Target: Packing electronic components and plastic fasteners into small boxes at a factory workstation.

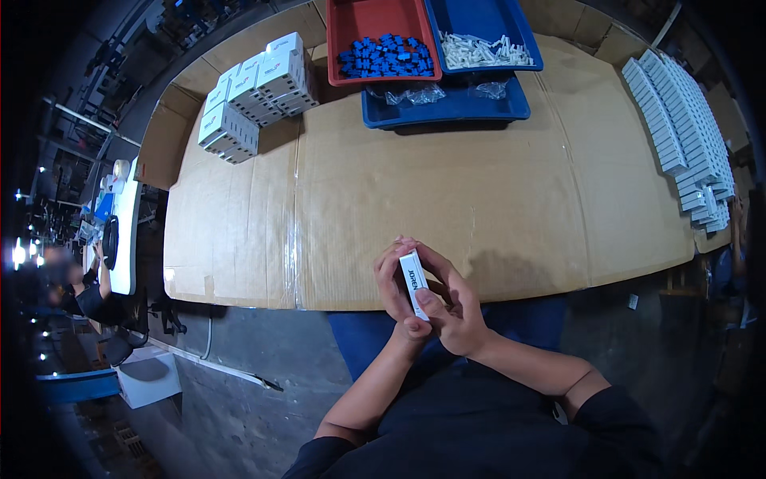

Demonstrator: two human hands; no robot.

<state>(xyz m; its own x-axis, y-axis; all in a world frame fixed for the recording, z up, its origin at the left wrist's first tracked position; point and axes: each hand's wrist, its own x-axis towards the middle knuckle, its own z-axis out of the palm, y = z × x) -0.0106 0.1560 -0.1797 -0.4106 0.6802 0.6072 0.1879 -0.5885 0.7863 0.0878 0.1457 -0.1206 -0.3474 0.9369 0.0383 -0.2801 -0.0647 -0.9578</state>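
Note:
Close to the front edge of the cardboard-covered table (383, 199), I hold a small white box (412, 275) with dark print on its side. My left hand (391, 279) is wrapped round its left side. My right hand (455, 311) grips it from the right, with the thumb pressed on its printed face. The box stands tilted between both palms. Its far end and underside are hidden by my fingers, so I cannot tell whether its end flap is closed.
Stacked white boxes (279, 68) stand at the far left. A red tray (339, 48) holds blue pieces (387, 57); a blue tray (527, 40) holds white pieces (483, 52). Under them, another blue tray (447, 116) contains clear bags. Rows of white boxes (678, 128) line the right. A person (96, 295) works at left.

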